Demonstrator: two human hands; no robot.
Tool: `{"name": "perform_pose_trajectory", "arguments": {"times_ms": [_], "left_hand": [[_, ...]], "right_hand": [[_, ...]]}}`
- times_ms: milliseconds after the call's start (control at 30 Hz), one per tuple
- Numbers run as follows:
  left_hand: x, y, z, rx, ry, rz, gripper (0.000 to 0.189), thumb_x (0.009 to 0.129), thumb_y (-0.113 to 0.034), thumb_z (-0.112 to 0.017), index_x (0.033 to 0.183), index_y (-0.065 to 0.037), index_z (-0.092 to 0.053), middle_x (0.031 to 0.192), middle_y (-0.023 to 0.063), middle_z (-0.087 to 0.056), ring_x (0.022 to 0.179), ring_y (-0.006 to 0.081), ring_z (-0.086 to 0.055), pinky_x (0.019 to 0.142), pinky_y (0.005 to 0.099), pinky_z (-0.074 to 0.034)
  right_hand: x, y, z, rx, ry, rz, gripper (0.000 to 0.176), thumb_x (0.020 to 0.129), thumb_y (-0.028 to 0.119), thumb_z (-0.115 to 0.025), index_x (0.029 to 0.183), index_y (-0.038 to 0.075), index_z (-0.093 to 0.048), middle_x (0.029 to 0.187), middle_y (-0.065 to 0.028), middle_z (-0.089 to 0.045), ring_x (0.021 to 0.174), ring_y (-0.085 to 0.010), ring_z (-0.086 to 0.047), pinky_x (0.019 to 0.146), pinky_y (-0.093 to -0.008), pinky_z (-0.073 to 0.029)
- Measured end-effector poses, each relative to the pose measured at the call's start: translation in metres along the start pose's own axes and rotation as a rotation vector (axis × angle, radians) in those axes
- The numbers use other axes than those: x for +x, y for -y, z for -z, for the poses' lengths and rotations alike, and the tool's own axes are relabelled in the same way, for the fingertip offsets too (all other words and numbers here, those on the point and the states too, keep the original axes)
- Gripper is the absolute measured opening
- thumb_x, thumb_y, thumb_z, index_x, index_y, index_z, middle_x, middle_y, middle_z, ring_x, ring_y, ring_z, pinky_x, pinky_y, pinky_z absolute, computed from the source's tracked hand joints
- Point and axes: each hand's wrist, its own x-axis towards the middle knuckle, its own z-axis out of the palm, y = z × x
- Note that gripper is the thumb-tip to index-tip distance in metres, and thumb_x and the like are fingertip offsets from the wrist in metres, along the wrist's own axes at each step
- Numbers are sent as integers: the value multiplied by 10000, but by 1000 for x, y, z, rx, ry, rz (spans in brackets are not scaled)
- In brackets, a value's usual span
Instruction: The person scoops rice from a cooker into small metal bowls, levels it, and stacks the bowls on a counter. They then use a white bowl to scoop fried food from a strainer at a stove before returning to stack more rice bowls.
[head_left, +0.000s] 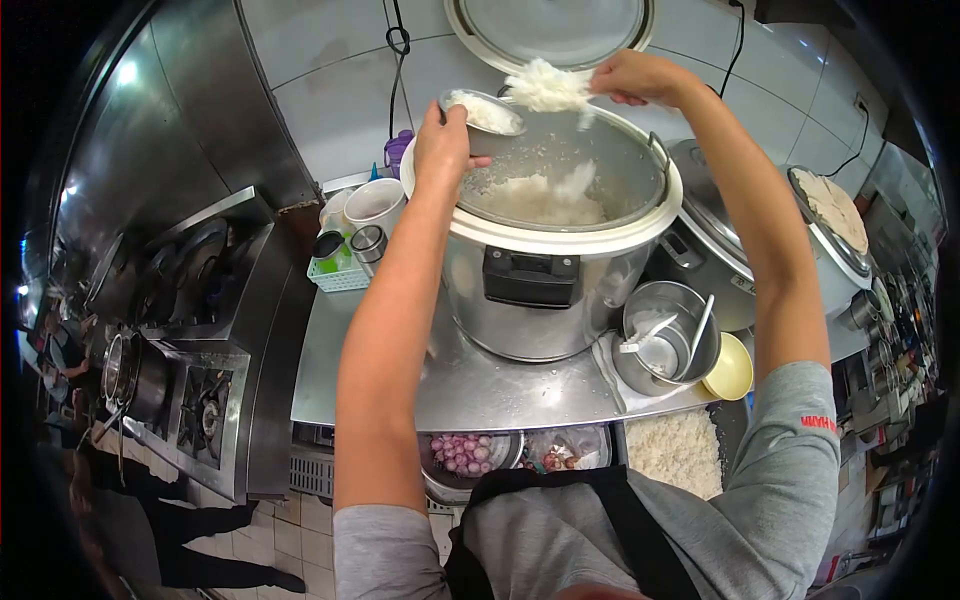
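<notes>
Rice clump (548,87) raised above the open cooker (545,330)

The left hand (445,145) grips a metal bowl (510,126) containing rice; the right hand (637,78) grips a utensil (590,82), mostly hidden by the clump, near the bowl

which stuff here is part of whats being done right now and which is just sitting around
In use:
small bowl, held by the left hand
clump of rice, held out by the right hand
open rice cooker, below both

Seemingly just sitting around:
steel pot
yellow bowl
purple onions
pale green basket
</notes>
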Motion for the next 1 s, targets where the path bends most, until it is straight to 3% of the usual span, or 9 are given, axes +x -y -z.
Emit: {"name": "perform_pose_trajectory", "arguments": {"times_ms": [100,133,167,233,367,533,667,733,1000], "left_hand": [[-3,-6,-5,-18,54,94,608,856,-254,-441,1389,1,-298,1185,201,-523,792,281,-647,525,321,-584],[-3,-5,-6,-27,49,123,602,855,-255,-440,1385,-2,-306,1173,199,-529,783,281,-647,519,322,-582],[-3,-4,-8,-19,47,115,589,854,-256,-440,1373,-1,-324,1158,196,-537,778,281,-647,516,324,-582],[-3,-3,-7,-1,38,101,565,853,-257,-440,1350,-1,-359,1127,188,-552,768,283,-647,510,329,-580],[-6,-4,-3,-13,77,78,515,856,-244,-434,1303,10,-409,1100,178,-567,783,288,-652,509,336,-587],[-8,-6,-7,-88,6,-16,433,888,-259,-423,1234,0,-431,1081,178,-577,837,264,-645,539,319,-588],[-6,-5,-2,-118,9,-64,415,894,-255,-414,1222,-2,-436,1071,182,-578,811,259,-649,527,316,-585],[-3,-1,0,-110,-14,-87,425,886,-249,-418,1229,1,-446,1061,171,-588,799,252,-652,506,313,-577],[-5,-3,0,-205,-64,-64,421,884,-230,-422,1243,-14,-462,1047,155,-599,751,250,-659,484,308,-563]], "right_hand": [[-9,39,-29,-261,-223,106,236,848,188,-564,899,-35,-625,658,-90,-620,537,-157,-587,507,-302,-478],[7,34,-46,-364,-258,81,198,795,128,-539,822,-43,-634,683,-166,-639,597,-231,-649,536,-360,-521],[-1,39,-70,-681,-377,260,177,785,89,-538,872,-28,-640,796,-211,-656,766,-259,-673,639,-397,-533],[-25,59,-112,-725,-399,320,194,781,72,-547,926,-20,-637,906,-236,-648,883,-302,-653,736,-411,-524],[-19,52,-105,-612,-324,390,211,782,50,-532,959,-16,-627,930,-195,-656,889,-355,-639,752,-437,-517],[24,7,-61,-745,-304,62,230,773,85,-549,976,50,-650,956,-153,-669,900,-328,-641,760,-475,-494],[55,-9,-136,-1137,321,98,245,734,185,-624,960,105,-679,886,-78,-691,953,-242,-631,824,-570,-393],[49,2,-160,-1168,667,165,270,734,243,-610,971,144,-696,909,-48,-691,937,-216,-631,839,-462,-429],[7,10,-90,-290,720,147,273,760,305,-695,791,35,-677,577,-26,-549,536,-124,-510,508,-276,-398]]}}
